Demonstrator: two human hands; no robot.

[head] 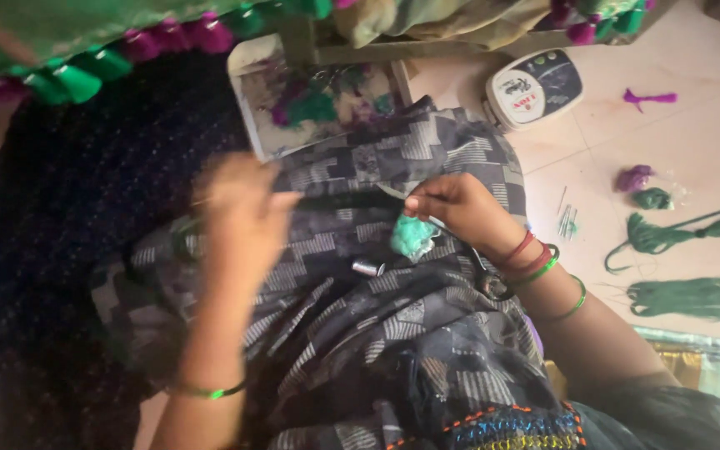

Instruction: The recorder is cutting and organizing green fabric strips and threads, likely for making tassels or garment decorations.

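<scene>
Just below the right hand (452, 204), pinched shut on dark thread (335, 200), a green tassel (412, 237); left hand (239, 212) blurred, grip unclear.

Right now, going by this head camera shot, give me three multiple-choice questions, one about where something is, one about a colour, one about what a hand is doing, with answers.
1. Where does the white weighing scale sit?
A. On the tiled floor, beyond the lap
B. On the lap
C. In the left hand

2. What colour are the loose thread bundles on the floor at the side?
A. Orange
B. Green
C. White

3. What is the right hand doing?
A. Lying flat and open on the floor
B. Pinching, fingertips together, just above a teal tuft
C. Gripping the scale

Answers: 1 A, the scale rests on the pale tiles past the patterned cloth. 2 B, both bundles are green. 3 B, its fingertips meet over the tuft on the lap; the left hand is motion-blurred.
</scene>
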